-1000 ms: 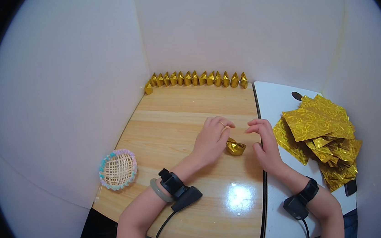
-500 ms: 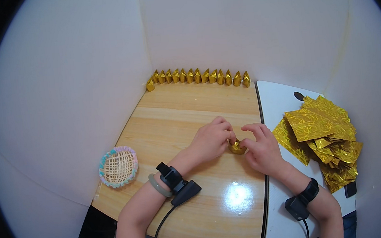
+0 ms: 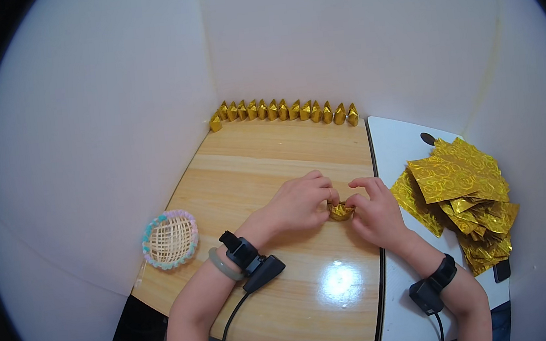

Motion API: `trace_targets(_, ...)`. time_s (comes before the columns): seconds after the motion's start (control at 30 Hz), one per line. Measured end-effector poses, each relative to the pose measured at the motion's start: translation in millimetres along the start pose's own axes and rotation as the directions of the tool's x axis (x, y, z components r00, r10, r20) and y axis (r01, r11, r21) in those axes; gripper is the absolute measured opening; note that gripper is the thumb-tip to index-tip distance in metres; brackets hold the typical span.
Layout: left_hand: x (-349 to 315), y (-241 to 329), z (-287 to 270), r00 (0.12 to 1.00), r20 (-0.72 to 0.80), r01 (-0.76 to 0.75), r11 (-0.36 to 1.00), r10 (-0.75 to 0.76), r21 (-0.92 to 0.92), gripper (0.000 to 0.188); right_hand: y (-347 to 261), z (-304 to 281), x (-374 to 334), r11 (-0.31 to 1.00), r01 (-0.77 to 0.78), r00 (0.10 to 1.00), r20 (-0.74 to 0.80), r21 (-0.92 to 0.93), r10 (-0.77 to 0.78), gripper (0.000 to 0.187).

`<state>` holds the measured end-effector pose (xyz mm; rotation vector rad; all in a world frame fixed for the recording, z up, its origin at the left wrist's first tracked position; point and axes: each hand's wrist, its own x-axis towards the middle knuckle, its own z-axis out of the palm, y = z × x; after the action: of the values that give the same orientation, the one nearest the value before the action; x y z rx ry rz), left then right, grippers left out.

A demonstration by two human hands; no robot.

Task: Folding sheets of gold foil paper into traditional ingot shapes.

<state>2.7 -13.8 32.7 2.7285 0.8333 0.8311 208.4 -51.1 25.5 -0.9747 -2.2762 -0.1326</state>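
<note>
Between my hands is a small folded gold-paper ingot [image 3: 340, 212], just above or on the wooden table. My left hand [image 3: 305, 201] pinches its left end between thumb and fingers. At its right end, the thumb and a finger of my right hand [image 3: 375, 208] press on it, while the index finger is raised and bent. The ingot's middle shows as a shiny boat shape; its ends are partly hidden by fingertips. Along the far edge of the table [image 3: 253, 172] stands a row of several finished gold-paper ingots [image 3: 294, 109], with one more [image 3: 216, 123] in front at the left end.
A heap of patterned gold paper sheets [image 3: 461, 178] lies on a white board [image 3: 391, 139] at the right. A small woven basket [image 3: 170, 240] with a pastel rim stands at the left edge. White walls [image 3: 338, 32] enclose the table. Cabled black devices [image 3: 244, 255] are strapped to both wrists.
Both hands stay at the ingot with only small finger shifts. My left hand has dropped slightly, and more of the ingot's boat shape now shows between the fingers.
</note>
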Motion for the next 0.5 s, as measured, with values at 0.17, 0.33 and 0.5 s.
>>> trace_targets(0.17,-1.4,0.5,-2.3,0.998,0.069,-0.004,1.000,0.002,0.023,0.010,-2.1,-2.3,2.2,0.999,0.007,1.000,0.005,-0.037,-0.007,0.019)
trace_targets(0.33,1.0,-2.5,-5.8,0.994,0.106,-0.022,1.000,0.022,0.003,0.011,-0.7,-1.4,2.7,0.997,-0.003,1.000,-0.023,-0.072,0.001,0.018)
trace_targets(0.5,0.6,-0.1,-6.5,0.996,0.086,0.000,0.999,0.005,-0.050,0.013,-4.3,-3.0,2.4,1.000,-0.023,0.998,-0.056,-0.012,0.023,0.022)
